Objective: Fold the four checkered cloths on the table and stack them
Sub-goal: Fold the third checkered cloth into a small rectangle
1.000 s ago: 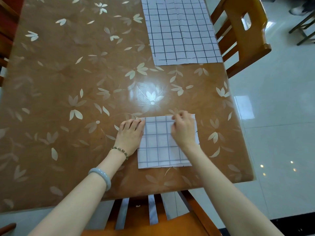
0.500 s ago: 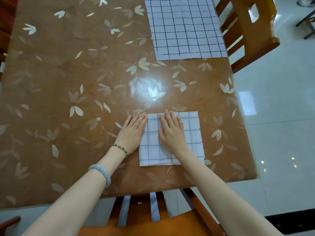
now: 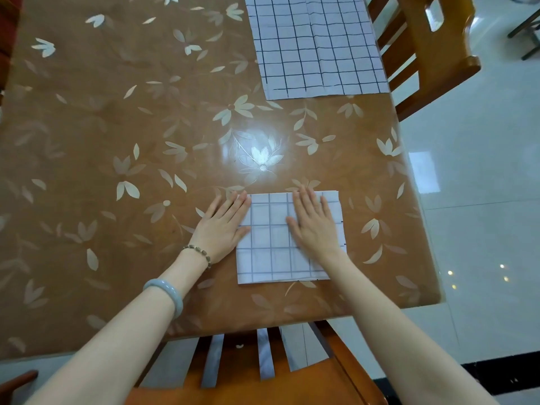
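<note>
A folded checkered cloth (image 3: 271, 255) lay square near the front edge of the table (image 3: 117, 141), toward its right side. The right hand (image 3: 317, 226) pressed flat on the cloth's right half, fingers straight and gripping nothing. The left hand (image 3: 223, 229) lay flat at the cloth's left edge, fingers straight, partly on the table. A second checkered cloth (image 3: 315, 45) lay spread out at the far right, well apart, beside a wooden chair (image 3: 432, 59).
</note>
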### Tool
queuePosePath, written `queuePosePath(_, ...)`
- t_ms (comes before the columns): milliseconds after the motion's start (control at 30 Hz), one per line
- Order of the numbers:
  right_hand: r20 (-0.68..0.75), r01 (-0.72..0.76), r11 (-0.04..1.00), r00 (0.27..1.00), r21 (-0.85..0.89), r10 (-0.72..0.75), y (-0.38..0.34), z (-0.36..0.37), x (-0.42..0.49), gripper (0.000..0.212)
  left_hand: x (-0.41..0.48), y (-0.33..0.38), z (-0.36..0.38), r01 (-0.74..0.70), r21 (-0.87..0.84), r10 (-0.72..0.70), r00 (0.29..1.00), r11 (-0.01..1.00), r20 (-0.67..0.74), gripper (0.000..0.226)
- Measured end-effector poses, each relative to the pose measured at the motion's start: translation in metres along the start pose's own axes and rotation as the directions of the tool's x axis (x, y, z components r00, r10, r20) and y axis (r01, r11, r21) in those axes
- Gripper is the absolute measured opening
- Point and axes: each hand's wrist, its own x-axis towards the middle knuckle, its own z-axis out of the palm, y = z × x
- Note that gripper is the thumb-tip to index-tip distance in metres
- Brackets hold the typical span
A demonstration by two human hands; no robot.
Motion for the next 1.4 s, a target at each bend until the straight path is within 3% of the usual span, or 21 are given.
queuePosePath(167,0.04,-0.099,0.993,0.994,-0.067,0.101,0.054,-0.007,-0.018,0.065,-0.004,-0.014,0.004,-0.036,0.108,0.029,0.997,0.994,0.065,0.093)
queuePosePath(400,0.02,-0.102,0.991,0.994,-0.092,0.104,0.053,-0.008,-0.02,0.068,-0.032,-0.011,-0.003,-0.124,0.135,0.104,0.983,0.983,0.152,0.121)
queuePosePath(567,0.01,-0.103,0.99,0.995,-0.099,0.104,0.053,-0.007,-0.02,0.068,-0.057,0.002,0.0,-0.139,0.117,0.115,0.975,0.983,0.19,0.114)
queuePosePath(667,0.014,-0.104,0.989,0.994,-0.104,0.106,0.052,-0.008,-0.02,0.068,-0.072,0.013,-0.004,-0.116,0.063,0.106,0.984,0.991,0.142,0.107)
queuePosePath(867,0.027,-0.1,0.989,0.994,-0.104,0.104,0.051,-0.01,-0.02,0.066,-0.018,0.055,-0.045,0.09,-0.15,-0.096,0.995,0.985,-0.039,0.082)
queuePosePath(1067,0.008,-0.112,0.989,0.994,-0.099,0.113,0.051,-0.007,-0.018,0.069,0.033,0.114,-0.016,0.189,-0.127,-0.183,0.981,0.974,0.057,0.083)
queuePosePath(1400,0.016,-0.109,0.989,0.994,-0.104,0.112,0.052,-0.01,-0.02,0.067,-0.003,0.056,0.002,0.39,-0.081,-0.389,0.921,0.917,0.033,0.08)
